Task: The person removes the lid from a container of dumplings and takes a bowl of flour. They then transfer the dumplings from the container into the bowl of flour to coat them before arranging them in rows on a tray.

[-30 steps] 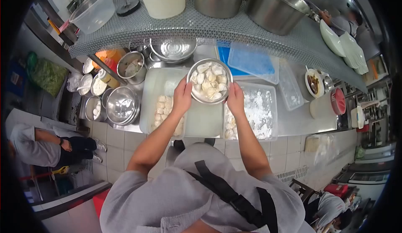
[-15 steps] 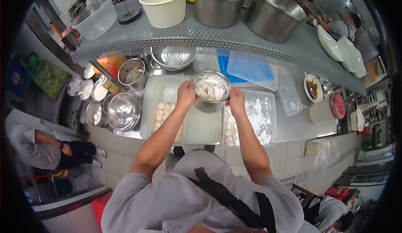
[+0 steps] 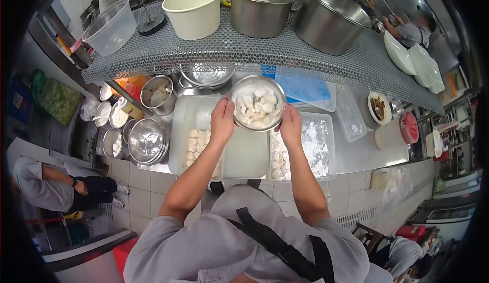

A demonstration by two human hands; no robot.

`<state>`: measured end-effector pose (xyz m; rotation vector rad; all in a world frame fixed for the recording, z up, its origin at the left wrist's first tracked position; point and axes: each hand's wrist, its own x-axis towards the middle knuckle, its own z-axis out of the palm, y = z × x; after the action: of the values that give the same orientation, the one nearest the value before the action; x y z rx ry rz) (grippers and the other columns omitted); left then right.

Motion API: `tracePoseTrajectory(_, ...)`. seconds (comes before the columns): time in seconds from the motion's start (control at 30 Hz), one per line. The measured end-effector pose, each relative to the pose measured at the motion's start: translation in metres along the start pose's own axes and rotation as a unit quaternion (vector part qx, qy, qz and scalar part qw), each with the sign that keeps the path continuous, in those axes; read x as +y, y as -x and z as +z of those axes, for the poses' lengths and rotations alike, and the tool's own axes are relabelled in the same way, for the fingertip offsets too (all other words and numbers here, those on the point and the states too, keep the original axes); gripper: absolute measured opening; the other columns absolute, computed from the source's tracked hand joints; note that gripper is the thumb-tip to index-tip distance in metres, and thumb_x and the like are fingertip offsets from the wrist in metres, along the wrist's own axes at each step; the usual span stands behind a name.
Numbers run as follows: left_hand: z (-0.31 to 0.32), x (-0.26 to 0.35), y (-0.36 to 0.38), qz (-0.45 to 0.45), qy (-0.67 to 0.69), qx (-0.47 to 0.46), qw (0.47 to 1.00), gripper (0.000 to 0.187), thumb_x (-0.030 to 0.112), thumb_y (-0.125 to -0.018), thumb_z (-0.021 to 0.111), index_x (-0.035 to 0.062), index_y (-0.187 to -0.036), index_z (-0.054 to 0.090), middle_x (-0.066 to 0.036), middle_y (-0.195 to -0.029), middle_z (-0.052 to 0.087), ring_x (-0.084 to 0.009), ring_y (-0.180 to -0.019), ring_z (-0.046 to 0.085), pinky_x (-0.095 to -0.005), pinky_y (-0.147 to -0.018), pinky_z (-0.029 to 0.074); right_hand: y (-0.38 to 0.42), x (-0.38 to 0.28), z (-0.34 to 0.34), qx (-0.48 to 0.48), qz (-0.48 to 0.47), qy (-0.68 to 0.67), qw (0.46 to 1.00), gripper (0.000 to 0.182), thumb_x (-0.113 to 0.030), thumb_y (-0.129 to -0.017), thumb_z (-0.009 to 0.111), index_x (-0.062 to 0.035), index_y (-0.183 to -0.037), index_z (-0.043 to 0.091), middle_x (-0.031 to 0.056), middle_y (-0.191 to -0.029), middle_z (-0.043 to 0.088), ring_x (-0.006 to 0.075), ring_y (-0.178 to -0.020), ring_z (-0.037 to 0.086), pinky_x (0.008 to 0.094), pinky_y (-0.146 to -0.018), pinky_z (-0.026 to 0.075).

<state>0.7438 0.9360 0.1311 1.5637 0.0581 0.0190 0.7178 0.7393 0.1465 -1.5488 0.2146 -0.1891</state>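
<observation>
Between my two hands is a round steel bowl [image 3: 257, 129] holding white, flour-coated pieces [image 3: 259, 102]. My left hand [image 3: 222, 120] grips its left side and my right hand [image 3: 291, 125] its right side. The bowl is raised over the counter, its opening turned toward me. Below and to the left, a plastic tub [image 3: 179, 150] contains rows of pale round pieces [image 3: 197, 143]. A clear tub [image 3: 326, 150] at lower right has similar round pieces [image 3: 279, 163] along its left side and loose white flour. A pale board [image 3: 246, 158] lies between the tubs.
A mesh-covered shelf [image 3: 219, 54] crosses above the counter, carrying steel pots [image 3: 261, 13] and a cream tub [image 3: 192, 16]. Steel bowls [image 3: 146, 143] stand at left. Blue-tinted lids [image 3: 305, 87] lie behind. Other people stand at left [image 3: 46, 186], upper right and lower right.
The bowl has tipped toward me and come up closer, so more of its contents show. Both hands still hold its sides. The pieces inside have shifted and look blurred.
</observation>
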Motion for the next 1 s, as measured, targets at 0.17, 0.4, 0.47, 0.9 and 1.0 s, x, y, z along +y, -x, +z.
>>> tracePoseTrajectory(0.17, -0.001, -0.032, 0.005, 0.118, -0.026, -0.003, 0.993, 0.039, 0.016, -0.095, 0.045, -0.0034, -0.129, 0.05, -0.014, -0.11, 0.063, -0.0183, -0.098, 0.06, -0.029, -0.088, 0.046, -0.001, 0.035, -0.002, 0.035, -0.138, 0.008, 0.99, 0.03, -0.019, -0.1, 0.04, 0.0044, -0.102, 0.059, 0.0049, -0.064, 0.058, 0.0111, -0.047, 0.053, 0.0269, -0.044, 0.044)
tracePoseTrajectory(0.4, 0.009, -0.005, 0.012, 0.124, 0.025, 0.045, 0.991, 0.022, 0.016, -0.097, 0.045, -0.0015, -0.101, 0.058, -0.003, -0.077, 0.056, -0.0116, -0.064, 0.054, -0.0264, -0.053, 0.047, 0.014, -0.001, -0.005, 0.008, -0.076, 0.001, 0.997, 0.031, -0.019, -0.101, 0.038, 0.0034, -0.109, 0.059, 0.0049, -0.071, 0.058, 0.0093, -0.05, 0.052, 0.0254, -0.045, 0.043)
tracePoseTrajectory(0.47, 0.01, -0.015, 0.008, 0.272, -0.001, 0.08, 0.959, 0.024, 0.017, -0.097, 0.045, -0.0023, -0.105, 0.058, -0.003, -0.079, 0.057, -0.0117, -0.066, 0.054, -0.0267, -0.055, 0.047, -0.002, 0.048, -0.012, 0.007, -0.126, 0.018, 0.992, 0.031, -0.019, -0.101, 0.039, 0.003, -0.111, 0.058, 0.0049, -0.073, 0.059, 0.0089, -0.05, 0.052, 0.0254, -0.046, 0.043)
tracePoseTrajectory(0.9, 0.004, -0.04, 0.011, 0.351, -0.055, 0.063, 0.933, 0.035, 0.015, -0.097, 0.042, -0.0056, -0.123, 0.053, -0.013, -0.095, 0.063, -0.017, -0.071, 0.061, -0.0281, -0.056, 0.049, 0.018, 0.027, -0.006, -0.002, -0.112, -0.019, 0.994, 0.031, -0.019, -0.101, 0.039, 0.0021, -0.111, 0.059, 0.0046, -0.071, 0.058, 0.0092, -0.048, 0.051, 0.0244, -0.045, 0.042)
tracePoseTrajectory(1.0, 0.007, -0.014, 0.004, -0.114, -0.015, 0.006, 0.993, 0.033, 0.015, -0.097, 0.043, -0.0024, -0.124, 0.054, -0.003, -0.085, 0.061, -0.0097, -0.066, 0.054, -0.022, -0.058, 0.045, 0.004, 0.053, -0.011, -0.012, 0.019, 0.028, 0.999, 0.03, -0.021, -0.101, 0.039, 0.0016, -0.104, 0.059, 0.0041, -0.067, 0.056, 0.0091, -0.048, 0.05, 0.0244, -0.043, 0.042)
